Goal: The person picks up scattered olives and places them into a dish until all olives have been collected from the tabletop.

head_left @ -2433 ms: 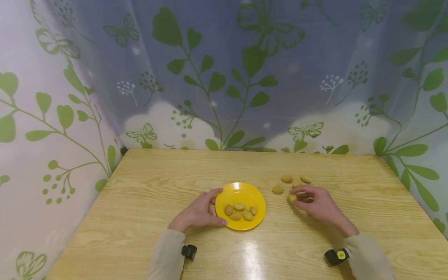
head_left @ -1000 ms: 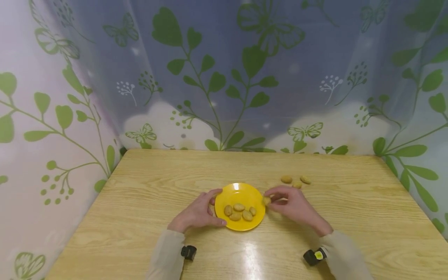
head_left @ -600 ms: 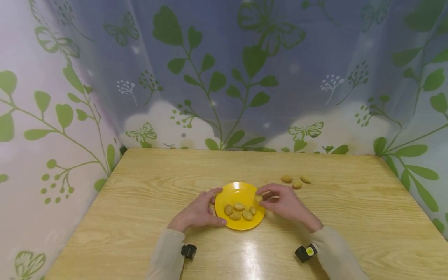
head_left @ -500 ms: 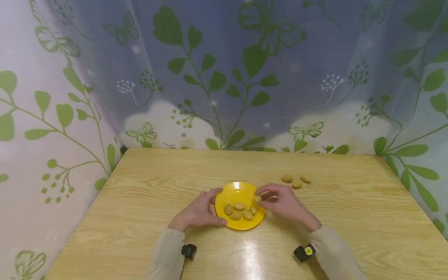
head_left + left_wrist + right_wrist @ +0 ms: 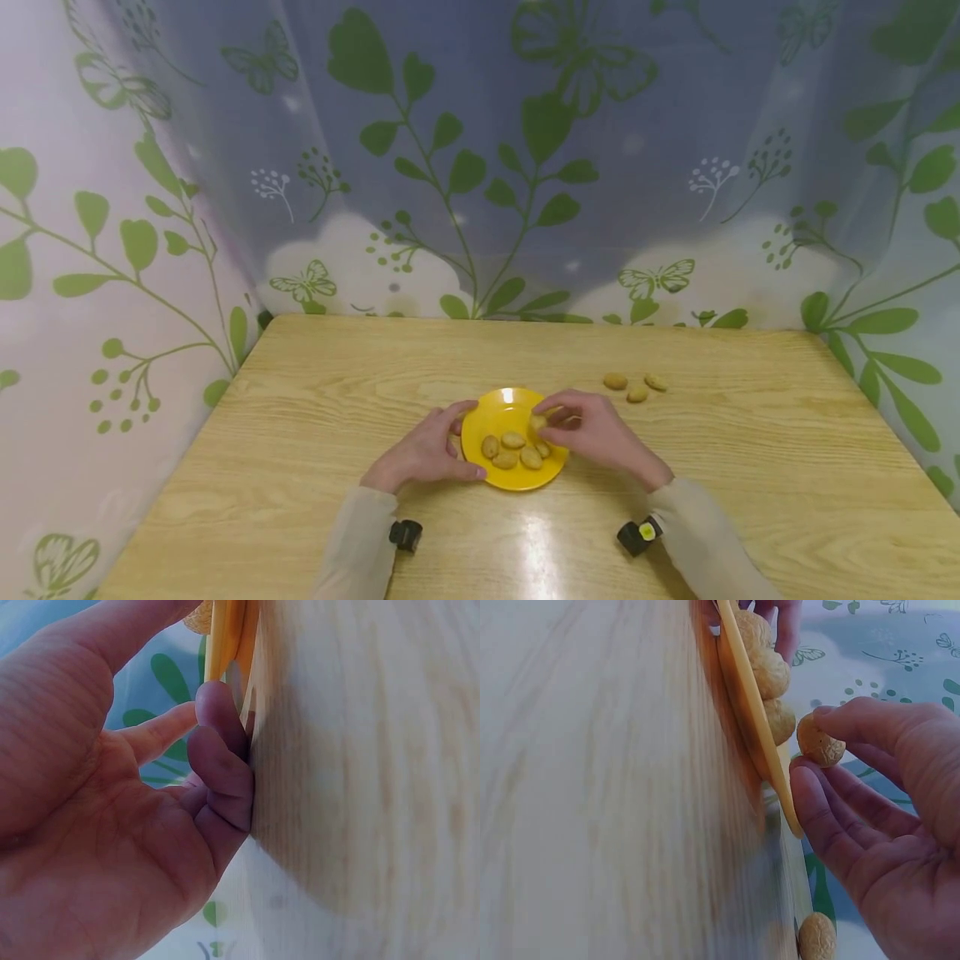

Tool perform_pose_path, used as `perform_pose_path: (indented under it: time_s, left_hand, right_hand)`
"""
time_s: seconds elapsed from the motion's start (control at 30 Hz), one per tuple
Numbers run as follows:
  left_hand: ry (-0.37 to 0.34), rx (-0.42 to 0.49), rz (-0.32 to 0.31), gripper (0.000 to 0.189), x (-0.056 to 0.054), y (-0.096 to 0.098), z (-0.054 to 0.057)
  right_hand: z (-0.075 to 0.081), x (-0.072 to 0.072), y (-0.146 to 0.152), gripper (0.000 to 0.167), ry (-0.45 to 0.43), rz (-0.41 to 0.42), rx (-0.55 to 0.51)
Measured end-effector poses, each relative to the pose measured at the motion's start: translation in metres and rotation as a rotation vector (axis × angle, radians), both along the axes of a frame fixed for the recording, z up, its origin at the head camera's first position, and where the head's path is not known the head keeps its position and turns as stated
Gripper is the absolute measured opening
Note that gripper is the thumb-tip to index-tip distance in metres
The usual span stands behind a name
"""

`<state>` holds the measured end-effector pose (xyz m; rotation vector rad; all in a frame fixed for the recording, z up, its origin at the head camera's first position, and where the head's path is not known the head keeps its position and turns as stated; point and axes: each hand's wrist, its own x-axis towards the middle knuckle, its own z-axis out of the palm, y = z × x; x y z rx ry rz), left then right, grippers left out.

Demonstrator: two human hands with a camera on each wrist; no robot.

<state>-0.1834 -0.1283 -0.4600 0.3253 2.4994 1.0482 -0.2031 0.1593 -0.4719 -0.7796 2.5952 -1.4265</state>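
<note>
Yellow plastic, by the look of it, is the round plate (image 5: pixel 487 412) sitting flat near the middle of a wooden table (image 5: pixel 337 375), with five small potatoes (image 5: pixel 513 440) grouped on its nearer half. The person's left hand (image 5: pixel 423 450) holds the plate at its left side, thumb on the near part of the rim and forefinger on the far part, spread well apart; from the left wrist I can see other fingers of that hand curled down against the tabletop. The right hand (image 5: pixel 596 429) is over the plate's right side, pinching one more potato (image 5: pixel 538 422) between the thumb and fingertips. From the right wrist, that potato looks to be just above the plate, apart from the ones lying there; whether the fingers brush the rim I cannot tell. Beyond the right hand, three loose potatoes (image 5: pixel 637 394) lie close together on the wood. Both arms wear pale sleeves (image 5: pixel 356 533), with a small black device (image 5: pixel 406 536) at each wrist. Behind the table hangs a blue and white curtain (image 5: pixel 660 125) printed with green leaves and butterflies.
</note>
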Motion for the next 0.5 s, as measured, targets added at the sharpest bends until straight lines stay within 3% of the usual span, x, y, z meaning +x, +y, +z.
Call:
perform_pose_path:
  time_s: [0.5]
  left_hand:
    - [0.004,0.0,-0.006,0.098,0.0,0.0,-0.001]
  right_hand:
    - [-0.001,-0.008,-0.026,0.024,-0.011,0.007,0.018]
